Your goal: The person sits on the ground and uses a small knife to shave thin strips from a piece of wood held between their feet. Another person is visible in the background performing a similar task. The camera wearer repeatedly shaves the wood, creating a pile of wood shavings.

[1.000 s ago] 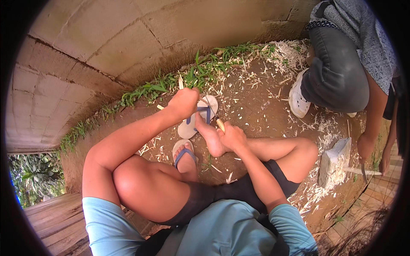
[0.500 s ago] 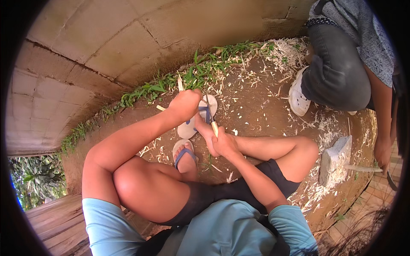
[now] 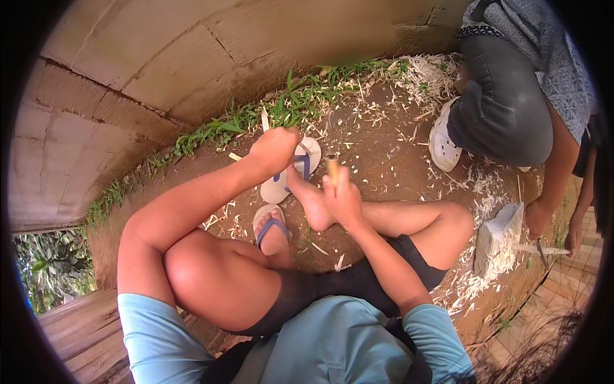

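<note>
Here's the right hand, grip clamped firmly on a tan, seemingly wooden tool handle, dark-tipped, left hand curled, its grip too hidden to tell

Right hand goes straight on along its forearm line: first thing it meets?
Probably the unworn blue-strapped flip-flop, up and left of the right hand; depth is unclear, so it might pass above.

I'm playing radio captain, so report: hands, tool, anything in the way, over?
Right hand gripping tan-handled tool, working end unclear. Left hand closed, contents unclear. Bare foot close by right hand, possibly in the way.
</note>
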The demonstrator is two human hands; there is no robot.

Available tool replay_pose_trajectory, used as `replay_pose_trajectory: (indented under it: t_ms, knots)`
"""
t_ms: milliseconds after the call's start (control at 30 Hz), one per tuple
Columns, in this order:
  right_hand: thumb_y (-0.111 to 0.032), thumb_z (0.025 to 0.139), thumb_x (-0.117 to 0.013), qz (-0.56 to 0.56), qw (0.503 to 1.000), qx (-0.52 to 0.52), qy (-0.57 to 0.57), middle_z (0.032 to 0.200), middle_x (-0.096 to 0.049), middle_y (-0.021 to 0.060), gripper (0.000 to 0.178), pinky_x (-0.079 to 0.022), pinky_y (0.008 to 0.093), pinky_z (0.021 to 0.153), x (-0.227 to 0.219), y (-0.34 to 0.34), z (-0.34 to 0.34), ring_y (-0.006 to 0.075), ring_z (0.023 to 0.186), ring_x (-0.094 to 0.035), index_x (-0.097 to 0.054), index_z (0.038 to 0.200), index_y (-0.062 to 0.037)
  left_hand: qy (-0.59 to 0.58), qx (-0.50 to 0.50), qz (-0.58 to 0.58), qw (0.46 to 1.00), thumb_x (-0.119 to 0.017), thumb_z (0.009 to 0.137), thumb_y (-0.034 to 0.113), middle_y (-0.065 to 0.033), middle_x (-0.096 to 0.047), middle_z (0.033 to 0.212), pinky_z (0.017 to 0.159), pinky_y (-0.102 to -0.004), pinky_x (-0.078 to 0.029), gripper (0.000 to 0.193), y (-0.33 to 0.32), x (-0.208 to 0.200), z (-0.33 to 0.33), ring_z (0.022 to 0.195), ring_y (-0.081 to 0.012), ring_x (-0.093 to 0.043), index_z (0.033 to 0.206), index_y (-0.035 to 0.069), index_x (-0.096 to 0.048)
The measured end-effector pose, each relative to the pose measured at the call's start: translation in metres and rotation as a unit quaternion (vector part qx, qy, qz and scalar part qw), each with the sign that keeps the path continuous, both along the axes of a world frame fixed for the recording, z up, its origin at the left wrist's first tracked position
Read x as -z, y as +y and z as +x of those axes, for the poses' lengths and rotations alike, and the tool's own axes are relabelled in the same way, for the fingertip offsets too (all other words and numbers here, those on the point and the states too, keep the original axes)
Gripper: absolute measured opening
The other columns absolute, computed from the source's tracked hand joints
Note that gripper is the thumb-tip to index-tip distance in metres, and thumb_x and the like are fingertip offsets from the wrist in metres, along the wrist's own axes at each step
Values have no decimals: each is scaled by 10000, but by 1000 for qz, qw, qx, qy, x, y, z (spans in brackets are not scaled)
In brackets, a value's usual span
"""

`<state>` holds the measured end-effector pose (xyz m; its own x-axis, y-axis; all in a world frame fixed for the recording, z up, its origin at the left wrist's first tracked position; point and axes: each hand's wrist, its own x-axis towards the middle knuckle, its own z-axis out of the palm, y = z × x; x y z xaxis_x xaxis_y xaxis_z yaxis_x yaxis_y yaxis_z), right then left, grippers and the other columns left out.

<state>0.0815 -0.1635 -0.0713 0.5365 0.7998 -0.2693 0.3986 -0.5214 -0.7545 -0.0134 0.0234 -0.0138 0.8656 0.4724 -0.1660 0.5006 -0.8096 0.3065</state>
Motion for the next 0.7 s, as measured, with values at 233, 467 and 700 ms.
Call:
replay_pose_trajectory:
  t_ms: [233, 467, 700]
  knots:
    - [-355, 889, -471, -157, 980, -115, -32, 877, -642, 276, 355, -470, 533, 794, 16, 2, -4, 452, 867, -621, -482, 1061, -44, -15, -26, 0, 1000, -559, 855, 140, -275, -599, 685, 628, -484, -503, 200, 11, -2, -6, 701, -439, -618, 850, -59, -548]
    - [-360, 890, -482, -183, 976, -114, -30, 919, -650, 246, 366, -473, 510, 781, 7, 2, 8, 442, 881, -618, -497, 1101, -62, -40, 4, -18, 999, -558, 826, 77, -268, -593, 670, 622, -488, -500, 127, 5, -1, -7, 687, -442, -612, 822, -48, -534]
    - [-283, 905, -533, 320, 940, 89, 77, 896, -641, 264, 338, -480, 439, 690, -25, -5, -8, 421, 831, -627, -471, 1143, -51, 13, 39, -2, 999, -576, 763, 46, -256, -606, 700, 643, -467, -515, 115, -10, -4, 2, 718, -414, -631, 836, -39, -546]
